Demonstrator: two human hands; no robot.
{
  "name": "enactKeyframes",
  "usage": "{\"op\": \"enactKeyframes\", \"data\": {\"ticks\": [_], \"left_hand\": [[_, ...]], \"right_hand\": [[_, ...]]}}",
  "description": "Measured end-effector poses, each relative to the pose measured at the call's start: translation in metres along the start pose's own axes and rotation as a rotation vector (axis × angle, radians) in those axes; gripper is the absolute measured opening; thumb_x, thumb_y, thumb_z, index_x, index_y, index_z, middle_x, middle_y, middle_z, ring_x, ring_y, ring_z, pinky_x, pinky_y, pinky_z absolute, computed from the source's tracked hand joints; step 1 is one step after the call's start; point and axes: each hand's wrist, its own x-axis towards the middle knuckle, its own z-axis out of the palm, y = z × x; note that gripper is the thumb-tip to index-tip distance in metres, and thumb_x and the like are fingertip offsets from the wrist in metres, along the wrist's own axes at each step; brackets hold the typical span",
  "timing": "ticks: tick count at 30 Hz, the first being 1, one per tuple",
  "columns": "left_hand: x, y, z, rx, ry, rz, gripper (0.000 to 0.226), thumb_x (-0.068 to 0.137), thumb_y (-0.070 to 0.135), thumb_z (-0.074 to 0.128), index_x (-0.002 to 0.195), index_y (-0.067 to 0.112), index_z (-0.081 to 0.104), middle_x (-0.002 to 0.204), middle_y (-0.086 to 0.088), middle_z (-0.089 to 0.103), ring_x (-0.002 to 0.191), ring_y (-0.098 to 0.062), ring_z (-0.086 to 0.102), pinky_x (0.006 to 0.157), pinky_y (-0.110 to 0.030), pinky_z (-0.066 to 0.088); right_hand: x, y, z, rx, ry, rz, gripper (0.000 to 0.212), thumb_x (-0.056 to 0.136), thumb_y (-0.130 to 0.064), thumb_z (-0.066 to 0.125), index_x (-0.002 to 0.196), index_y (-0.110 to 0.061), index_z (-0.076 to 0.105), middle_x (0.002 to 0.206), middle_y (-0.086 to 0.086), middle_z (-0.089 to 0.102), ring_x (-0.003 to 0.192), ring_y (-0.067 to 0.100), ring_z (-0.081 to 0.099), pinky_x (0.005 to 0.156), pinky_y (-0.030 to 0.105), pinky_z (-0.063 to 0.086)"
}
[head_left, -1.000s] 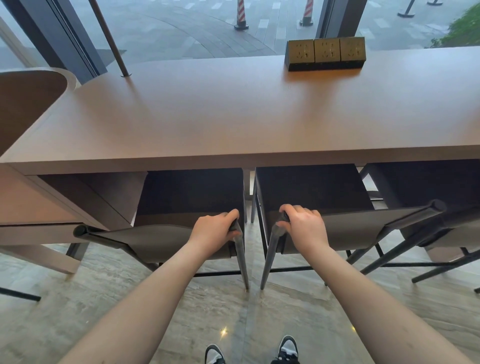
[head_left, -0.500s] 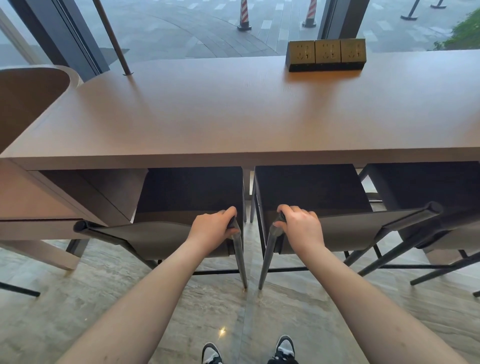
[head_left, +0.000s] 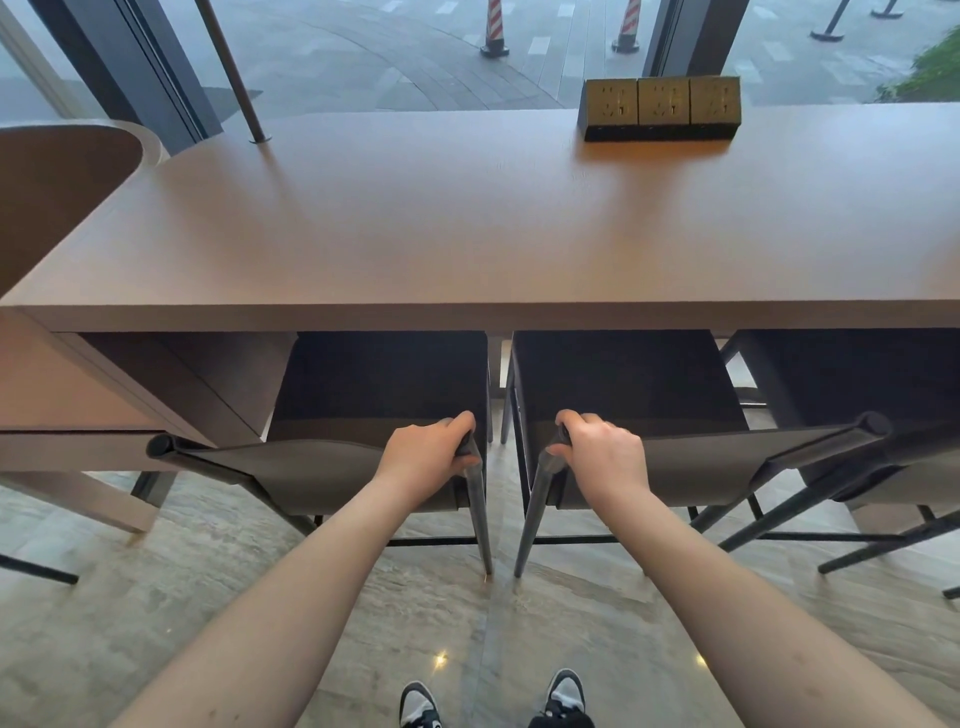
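A narrow gap, lower centre, parts left chair (head_left: 322, 467) from right chair (head_left: 701, 467); the tabletop (head_left: 467, 234) overhangs both; socket block (head_left: 661, 106) stands upper right.

A public lobby or café: a long window counter (head_left: 467, 234) with built-in power sockets (head_left: 661, 106), stools (head_left: 322, 467) beneath, traffic cones (head_left: 493, 28) outside.

Nothing readable anywhere in this shot, sorry.

The brass socket block (head_left: 661, 106) on the table (head_left: 467, 234) only shows plug holes. The cones (head_left: 493, 26) outside are just red and white bands. The sneakers (head_left: 420, 706) are too small to catch a logo, and the left chair (head_left: 311, 467) and right chair (head_left: 701, 467) backs are plain grey.
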Motion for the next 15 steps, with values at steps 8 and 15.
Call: {"op": "enactKeyframes", "data": {"ticks": [8, 15], "left_hand": [[0.0005, -0.0005, 0.0005, 0.019, -0.003, 0.007, 0.036, 0.096, 0.048, 0.059, 0.095, 0.034, 0.026, 0.082, 0.014, 0.051, 0.051, -0.009, 0.040, 0.044, -0.022, 0.020], [0.0014, -0.0012, -0.0006, 0.044, -0.019, 0.008, 0.038, 0.095, 0.049, 0.059, 0.094, 0.036, 0.024, 0.084, 0.014, 0.057, 0.046, -0.004, 0.033, 0.044, -0.020, 0.018]], "right_hand": [[-0.0006, -0.0022, 0.0009, 0.019, 0.015, 0.000, 0.037, 0.093, -0.040, 0.060, 0.125, -0.021, 0.057, 0.106, 0.001, 0.070, 0.090, 0.022, 0.068, 0.074, 0.028, 0.050], [-0.0023, -0.0006, -0.0014, 0.029, 0.019, 0.004, 0.036, 0.093, -0.041, 0.061, 0.124, -0.023, 0.058, 0.105, 0.000, 0.070, 0.089, 0.022, 0.068, 0.074, 0.029, 0.049]]}}
